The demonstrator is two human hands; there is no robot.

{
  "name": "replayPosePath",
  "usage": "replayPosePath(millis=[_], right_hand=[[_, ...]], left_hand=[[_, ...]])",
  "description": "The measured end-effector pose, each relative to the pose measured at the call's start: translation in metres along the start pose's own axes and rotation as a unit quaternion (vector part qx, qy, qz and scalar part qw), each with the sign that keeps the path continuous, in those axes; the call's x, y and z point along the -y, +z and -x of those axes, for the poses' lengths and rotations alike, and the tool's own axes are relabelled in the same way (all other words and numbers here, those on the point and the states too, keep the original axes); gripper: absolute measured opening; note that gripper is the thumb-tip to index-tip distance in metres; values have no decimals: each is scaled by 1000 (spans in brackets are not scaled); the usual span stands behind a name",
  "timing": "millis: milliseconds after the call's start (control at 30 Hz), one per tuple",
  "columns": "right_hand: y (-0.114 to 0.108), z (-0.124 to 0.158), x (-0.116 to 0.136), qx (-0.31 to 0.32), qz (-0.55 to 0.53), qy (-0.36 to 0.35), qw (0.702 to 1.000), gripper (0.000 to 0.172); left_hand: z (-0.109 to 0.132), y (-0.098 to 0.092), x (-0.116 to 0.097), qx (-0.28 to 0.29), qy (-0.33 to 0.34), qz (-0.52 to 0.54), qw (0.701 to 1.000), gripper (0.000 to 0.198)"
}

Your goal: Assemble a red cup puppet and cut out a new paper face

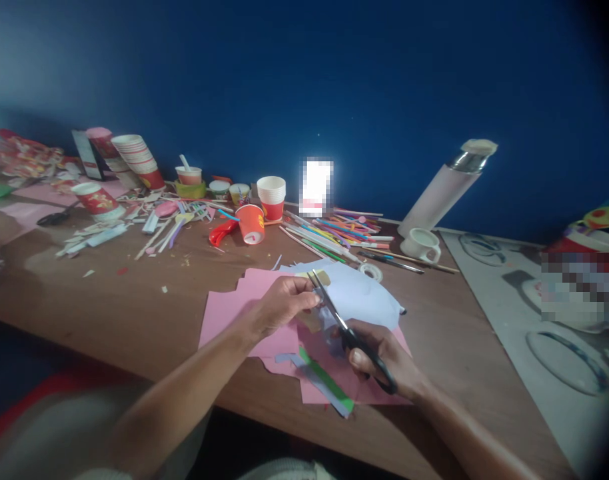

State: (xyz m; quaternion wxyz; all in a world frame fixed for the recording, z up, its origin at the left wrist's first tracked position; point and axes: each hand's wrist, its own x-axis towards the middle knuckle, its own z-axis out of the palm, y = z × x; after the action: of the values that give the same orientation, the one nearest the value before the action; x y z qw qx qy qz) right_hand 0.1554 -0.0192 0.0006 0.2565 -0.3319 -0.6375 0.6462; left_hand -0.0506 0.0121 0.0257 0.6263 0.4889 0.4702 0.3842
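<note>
The brown wooden table (134,313) carries a tipped orange paper cup (251,223). Just left of the cup lies a red plastic tool (222,232); to its right, a heap of coloured pencils and straws (329,235), then a white ceramic mug (423,244). In front of the cup lie sheets of pink paper (229,313).

1. Your left hand (279,307) and right hand (384,363) are both bare, uncovered from fingertips to wrist.
2. Behind them, your left forearm (184,387) and right forearm (464,433) are bare all the way to the lower edge of view.
3. The thumbnail (355,358) on your right hand is trimmed short and rounded.
4. Below your left forearm you wear pale grey-beige cloth (59,433), soft and blurred.
5. A red band (39,393) crosses it farther left; whether it is the same garment is unclear.
</note>
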Motion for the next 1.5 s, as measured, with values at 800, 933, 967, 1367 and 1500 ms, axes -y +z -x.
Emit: replayPosePath(millis=[800,933,967,1367,1500], right_hand=[[1,1,1,-6,-2,20,1000,46],[2,1,2,-8,-3,22,1000,45],[2,1,2,-9,-2,23,1000,45],[1,0,4,-21,9,24,999,47],[1,1,5,-30,12,35,999,51]], left_hand=[[-1,-3,4,37,-18,15,999,10],[0,-2,1,34,-26,17,999,10],[1,-2,0,34,-25,13,999,11],[1,-3,-2,19,-10,-20,1000,11],[2,-2,-6,4,-1,-32,999,12]])
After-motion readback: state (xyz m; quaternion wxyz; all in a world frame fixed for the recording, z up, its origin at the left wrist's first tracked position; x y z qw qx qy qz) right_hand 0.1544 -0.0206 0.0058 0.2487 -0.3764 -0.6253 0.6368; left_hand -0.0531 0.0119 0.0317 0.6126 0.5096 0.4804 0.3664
